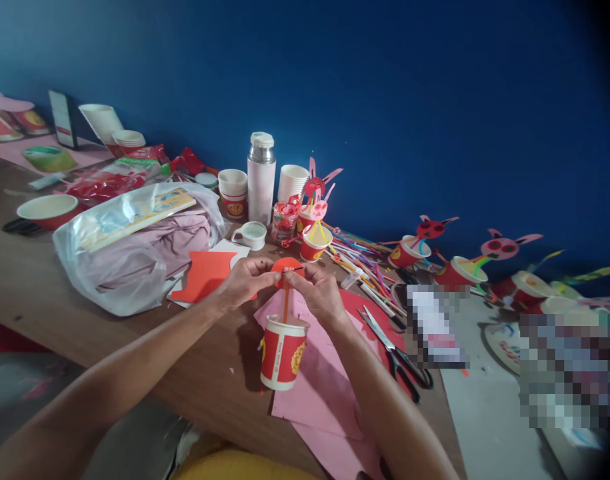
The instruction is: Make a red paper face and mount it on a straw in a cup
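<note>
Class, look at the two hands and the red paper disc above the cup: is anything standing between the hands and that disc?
Nothing visible does. The left hand and right hand already pinch the red paper disc from either side, directly above the red paper cup. The scissors lie off to the right, apart.

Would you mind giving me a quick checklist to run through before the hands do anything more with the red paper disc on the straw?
1. Left hand pinches the red paper disc: ok.
2. Right hand pinches the disc from the other side: ok.
3. Orange straw runs from the disc down into the paper cup: ok.
4. Cup upright on the pink paper: ok.
5. Scissors lie apart from both hands: ok.
6. Disc fixed to the straw: cannot tell.
</note>
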Available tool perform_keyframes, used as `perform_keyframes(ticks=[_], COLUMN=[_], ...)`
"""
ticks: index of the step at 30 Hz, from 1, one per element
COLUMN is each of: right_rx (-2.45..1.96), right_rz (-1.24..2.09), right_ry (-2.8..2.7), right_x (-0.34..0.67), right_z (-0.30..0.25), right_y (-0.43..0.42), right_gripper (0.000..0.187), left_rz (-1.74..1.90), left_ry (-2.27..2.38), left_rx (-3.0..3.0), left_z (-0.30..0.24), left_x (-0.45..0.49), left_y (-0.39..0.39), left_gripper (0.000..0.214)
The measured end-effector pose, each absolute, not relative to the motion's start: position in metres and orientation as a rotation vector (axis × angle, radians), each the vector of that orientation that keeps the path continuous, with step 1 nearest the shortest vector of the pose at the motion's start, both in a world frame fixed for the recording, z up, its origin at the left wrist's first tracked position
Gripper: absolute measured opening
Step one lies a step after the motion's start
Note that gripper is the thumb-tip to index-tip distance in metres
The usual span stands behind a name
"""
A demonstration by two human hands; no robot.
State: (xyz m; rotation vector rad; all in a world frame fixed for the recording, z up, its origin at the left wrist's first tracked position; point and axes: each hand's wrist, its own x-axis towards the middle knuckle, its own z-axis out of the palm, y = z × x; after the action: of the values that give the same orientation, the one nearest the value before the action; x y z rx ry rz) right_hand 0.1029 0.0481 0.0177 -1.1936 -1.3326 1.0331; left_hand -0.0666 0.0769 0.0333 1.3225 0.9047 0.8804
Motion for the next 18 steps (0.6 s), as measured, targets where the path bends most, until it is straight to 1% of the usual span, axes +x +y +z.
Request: perform_keyframes(ticks=[5,11,14,18], right_rx=[-1.19,-1.233,-1.235,-1.205], right_rz=[1.025,0.993,0.996,1.009], right_ry=[-1.366,-1.363,-1.351,-1.335], right_x=[0.0994,0.0943,0.0959,0.1012], right_z=[0.0213,0.0251,0.0214,0.0156], right_y=[0.0462,0.0411,0.0431,0.0476], right_gripper=[0.021,0.015,0.016,0.022], left_rz=[0.901,0.951,0.945,0.907], left_ry=[0.965,1.034,1.011,0.947], left_rx=[1.333,1.363,1.345,1.302], left_z=[0.032,0.0282,0.0281,0.029], left_x=[-0.0637,-0.0622,-0.0609,-0.0606], left_y=[0.0743,0.0715,0.0717,0.0728], left_gripper=[0.027,0.016,0.019,0.031])
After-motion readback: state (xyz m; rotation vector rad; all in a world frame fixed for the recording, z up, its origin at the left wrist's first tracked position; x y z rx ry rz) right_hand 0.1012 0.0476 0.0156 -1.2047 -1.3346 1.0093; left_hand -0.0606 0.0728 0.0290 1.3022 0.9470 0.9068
